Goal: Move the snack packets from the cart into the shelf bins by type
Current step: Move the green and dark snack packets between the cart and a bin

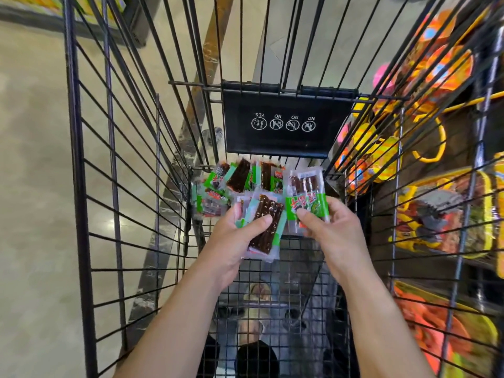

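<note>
Both my hands reach down into a black wire cart (pixel 117 186). My left hand (pixel 231 241) grips a small stack of clear snack packets (pixel 266 225) with dark strips and green edges, thumb across the top one. My right hand (pixel 330 225) pinches another stack of packets (pixel 305 197) by their green label end. Several more green packets (pixel 234 181) lie in a loose pile on the cart's far floor, just beyond my fingers.
A black flap with warning icons (pixel 283 121) closes the cart's far end. Shelves with orange and yellow snack bags (pixel 441 211) run along the right, behind the cart's wire wall. Beige floor (pixel 35 186) lies to the left.
</note>
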The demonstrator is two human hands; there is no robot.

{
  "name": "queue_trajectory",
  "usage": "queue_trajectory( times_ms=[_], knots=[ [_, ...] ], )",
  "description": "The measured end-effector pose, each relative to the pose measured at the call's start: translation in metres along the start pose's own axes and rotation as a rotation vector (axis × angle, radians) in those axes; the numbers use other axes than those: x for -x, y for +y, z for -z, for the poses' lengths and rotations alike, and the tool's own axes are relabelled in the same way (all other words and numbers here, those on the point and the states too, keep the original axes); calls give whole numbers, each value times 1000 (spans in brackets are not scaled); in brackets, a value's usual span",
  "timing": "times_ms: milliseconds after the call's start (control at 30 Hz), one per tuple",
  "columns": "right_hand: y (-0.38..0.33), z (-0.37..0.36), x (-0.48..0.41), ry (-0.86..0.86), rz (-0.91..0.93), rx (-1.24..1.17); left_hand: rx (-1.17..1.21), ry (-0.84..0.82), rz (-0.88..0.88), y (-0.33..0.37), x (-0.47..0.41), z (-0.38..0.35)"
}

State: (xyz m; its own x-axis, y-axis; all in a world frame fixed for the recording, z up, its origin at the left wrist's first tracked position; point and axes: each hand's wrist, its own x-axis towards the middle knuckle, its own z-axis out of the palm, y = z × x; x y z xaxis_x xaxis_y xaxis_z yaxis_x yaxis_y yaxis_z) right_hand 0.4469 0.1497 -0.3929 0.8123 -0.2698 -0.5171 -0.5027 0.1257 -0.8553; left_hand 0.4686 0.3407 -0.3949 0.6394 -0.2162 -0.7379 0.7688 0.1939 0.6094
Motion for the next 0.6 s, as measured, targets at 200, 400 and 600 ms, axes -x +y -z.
queue_trajectory(
  times_ms=[200,400,600],
  knots=[
    [8,-14,20,-170,19,135,98,27,-39,1,1,-8],
    [14,-20,23,-280,152,402,-10,46,-41,-11,-5,-7],
    [20,-1,1,-223,70,416,10,88,-27,-16,-10,-3]
  ],
)
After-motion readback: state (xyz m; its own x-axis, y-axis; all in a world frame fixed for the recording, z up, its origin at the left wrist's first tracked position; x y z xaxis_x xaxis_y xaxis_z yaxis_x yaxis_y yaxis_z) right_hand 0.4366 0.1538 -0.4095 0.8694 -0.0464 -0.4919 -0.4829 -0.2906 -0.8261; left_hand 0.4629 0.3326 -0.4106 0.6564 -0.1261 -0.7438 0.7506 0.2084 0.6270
